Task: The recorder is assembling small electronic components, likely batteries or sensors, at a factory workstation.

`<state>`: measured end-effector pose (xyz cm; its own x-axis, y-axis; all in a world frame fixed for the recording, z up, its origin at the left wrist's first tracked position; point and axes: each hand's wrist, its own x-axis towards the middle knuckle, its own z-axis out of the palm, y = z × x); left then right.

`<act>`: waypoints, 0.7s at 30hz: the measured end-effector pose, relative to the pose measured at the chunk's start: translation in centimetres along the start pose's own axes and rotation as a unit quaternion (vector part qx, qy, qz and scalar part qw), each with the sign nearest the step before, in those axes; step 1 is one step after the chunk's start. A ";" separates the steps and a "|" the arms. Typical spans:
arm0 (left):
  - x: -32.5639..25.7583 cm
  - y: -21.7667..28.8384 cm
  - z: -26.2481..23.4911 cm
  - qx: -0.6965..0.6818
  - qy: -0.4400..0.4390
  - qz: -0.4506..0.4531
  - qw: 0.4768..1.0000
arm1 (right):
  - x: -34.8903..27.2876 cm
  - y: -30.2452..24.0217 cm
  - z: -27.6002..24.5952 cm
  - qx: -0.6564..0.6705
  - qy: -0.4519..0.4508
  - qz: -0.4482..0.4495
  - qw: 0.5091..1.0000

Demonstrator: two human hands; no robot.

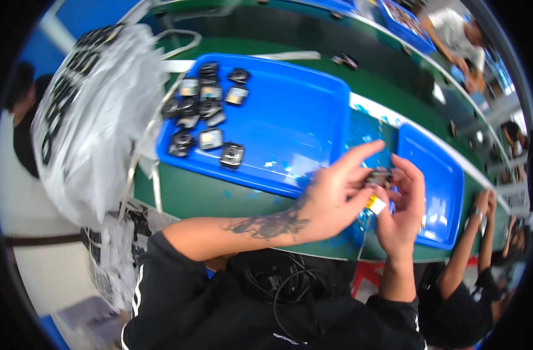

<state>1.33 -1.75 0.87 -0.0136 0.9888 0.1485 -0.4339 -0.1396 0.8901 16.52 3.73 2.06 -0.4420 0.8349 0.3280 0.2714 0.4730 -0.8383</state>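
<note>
Both my hands meet over the gap between two blue trays, around a small dark electronic device (379, 177). My left hand (340, 189) grips its near side between thumb and curled fingers, with the index finger stretched out above. My right hand (403, 207) has its fingertips closed on the other side. Just below the device, by my right thumb, shows a small white and yellow piece (375, 204); whether it is attached I cannot tell. Several similar black square devices (232, 155), some with pale labels, lie at the left of the large blue tray (290, 116).
A smaller blue tray (435, 175) stands at the right. Bits of blue film (360, 230) lie scattered on the green table (249, 201). A bulky pile of translucent plastic packing (112, 116) rises at the left. Co-workers sit to the right, one person's hands (482, 204) close to the smaller tray.
</note>
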 end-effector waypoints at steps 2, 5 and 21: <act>0.3 1.0 -0.3 0.030 -0.016 0.009 0.999 | 1.0 -0.2 -0.5 0.058 -0.045 0.026 0.997; -0.7 4.2 -2.8 0.305 -0.010 0.031 0.952 | 5.0 0.9 -1.8 0.043 -0.104 0.017 0.993; -4.6 7.6 -11.1 0.863 0.012 0.023 0.505 | 20.7 18.9 -12.2 -0.302 0.041 0.156 0.940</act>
<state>-11.89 -6.73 2.18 -0.0074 0.9799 0.1993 0.9979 0.0199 -0.0608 22.92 33.43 -1.69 -0.1991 0.9667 0.1607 0.8235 0.2539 -0.5074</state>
